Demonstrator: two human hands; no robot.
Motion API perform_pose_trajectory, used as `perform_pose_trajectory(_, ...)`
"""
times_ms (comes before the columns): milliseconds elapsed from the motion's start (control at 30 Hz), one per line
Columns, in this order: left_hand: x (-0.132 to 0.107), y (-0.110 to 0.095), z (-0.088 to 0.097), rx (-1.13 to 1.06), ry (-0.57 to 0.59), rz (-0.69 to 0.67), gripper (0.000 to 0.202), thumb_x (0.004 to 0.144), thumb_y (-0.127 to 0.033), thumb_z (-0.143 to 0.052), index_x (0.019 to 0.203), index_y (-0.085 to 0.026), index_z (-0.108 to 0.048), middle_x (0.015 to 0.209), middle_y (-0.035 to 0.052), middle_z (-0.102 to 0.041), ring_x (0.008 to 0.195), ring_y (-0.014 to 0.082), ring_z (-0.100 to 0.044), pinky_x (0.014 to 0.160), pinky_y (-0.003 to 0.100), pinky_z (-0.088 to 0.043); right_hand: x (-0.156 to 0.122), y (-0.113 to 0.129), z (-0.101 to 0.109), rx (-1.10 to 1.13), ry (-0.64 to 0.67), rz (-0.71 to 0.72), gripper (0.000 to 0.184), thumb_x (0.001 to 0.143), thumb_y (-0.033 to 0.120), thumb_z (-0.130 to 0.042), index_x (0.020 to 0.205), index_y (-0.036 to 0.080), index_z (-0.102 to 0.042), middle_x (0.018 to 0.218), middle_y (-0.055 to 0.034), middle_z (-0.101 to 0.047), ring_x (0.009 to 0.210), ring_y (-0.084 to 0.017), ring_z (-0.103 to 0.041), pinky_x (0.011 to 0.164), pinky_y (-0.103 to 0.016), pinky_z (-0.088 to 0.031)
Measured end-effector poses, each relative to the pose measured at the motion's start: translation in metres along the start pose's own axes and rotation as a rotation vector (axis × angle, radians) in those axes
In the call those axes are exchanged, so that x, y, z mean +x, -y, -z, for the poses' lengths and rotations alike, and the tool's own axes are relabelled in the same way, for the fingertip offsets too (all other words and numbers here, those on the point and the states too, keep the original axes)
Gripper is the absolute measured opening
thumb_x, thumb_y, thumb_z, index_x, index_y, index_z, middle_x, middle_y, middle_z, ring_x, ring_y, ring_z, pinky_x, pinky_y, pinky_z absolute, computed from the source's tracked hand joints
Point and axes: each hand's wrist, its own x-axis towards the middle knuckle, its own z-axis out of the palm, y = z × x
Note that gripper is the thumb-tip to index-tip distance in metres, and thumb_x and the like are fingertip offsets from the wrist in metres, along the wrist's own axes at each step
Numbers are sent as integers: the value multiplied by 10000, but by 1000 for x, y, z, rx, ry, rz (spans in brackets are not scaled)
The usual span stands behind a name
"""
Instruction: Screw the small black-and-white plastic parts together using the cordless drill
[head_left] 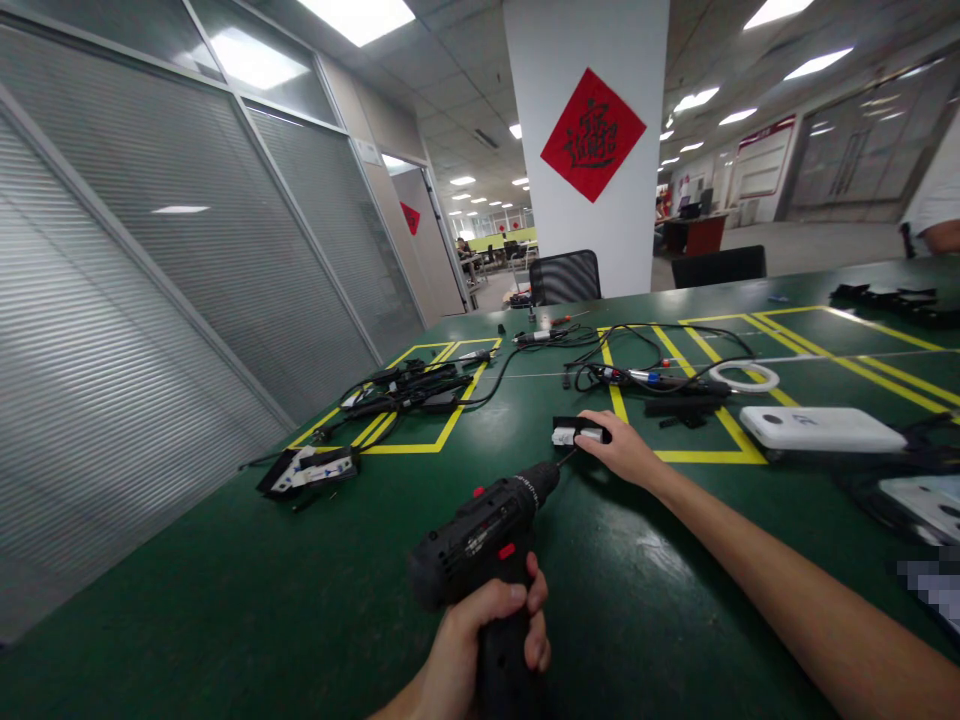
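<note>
My left hand (487, 635) is wrapped round the grip of a black cordless drill (487, 530) with red buttons. The drill points away and to the right, and its thin bit reaches close to a small black part with a white and silver piece (571, 436). Whether the tip touches that part I cannot tell. My right hand (611, 445) comes in from the right with its fingers closed on the small part, steadying it on the green table (360, 610). My fingers cover its right end.
Bundled black cables (416, 390) lie at left behind a black and white bracket-like piece (311, 470). Further cables (637, 375), a white ring (742, 376) and a white device (821, 430) lie to the right. Chairs (564, 277) stand beyond; a person's arm (941, 236) shows far right.
</note>
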Motion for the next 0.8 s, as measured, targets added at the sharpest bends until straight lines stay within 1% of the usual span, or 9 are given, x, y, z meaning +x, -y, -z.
perform_pose_trajectory(167, -2, -2, -7, 4, -56, -3, 149, 775, -143, -375, 849, -131, -504, 684, 0, -445, 425, 78, -411, 494, 283, -368, 0, 1, 0, 4, 3, -6, 400, 773, 385, -543, 1135, 216, -555, 1038, -58, -563, 937, -189, -550, 873, -320, -406)
perform_pose_trajectory(433, -2, 0, -4, 1, -52, -6, 157, 768, -154, -397, 881, -133, -504, 700, 3, -453, 429, 79, -414, 495, 283, -368, 0, 2, 2, 5, 4, -13, 411, 768, 391, -545, 1138, 212, -557, 1033, -58, -567, 937, -190, -552, 871, -319, -406)
perform_pose_trajectory(633, 0, -1, -1, 16, -3, 4, 159, 757, -171, -419, 885, -139, -509, 712, 12, -462, 432, 92, -423, 494, 300, -377, 0, 3, 2, 28, 5, -20, 403, 760, 387, -553, 1126, 221, -568, 1033, -56, -569, 930, -193, -554, 858, -320, -409)
perform_pose_trajectory(800, -1, -3, -2, 40, -13, 14, 187, 763, -173, -404, 909, -143, -516, 730, 23, -487, 428, 93, -424, 485, 298, -372, 0, 4, 3, 40, 5, -25, 388, 752, 376, -563, 1108, 222, -579, 1027, -55, -573, 924, -194, -552, 860, -324, -406)
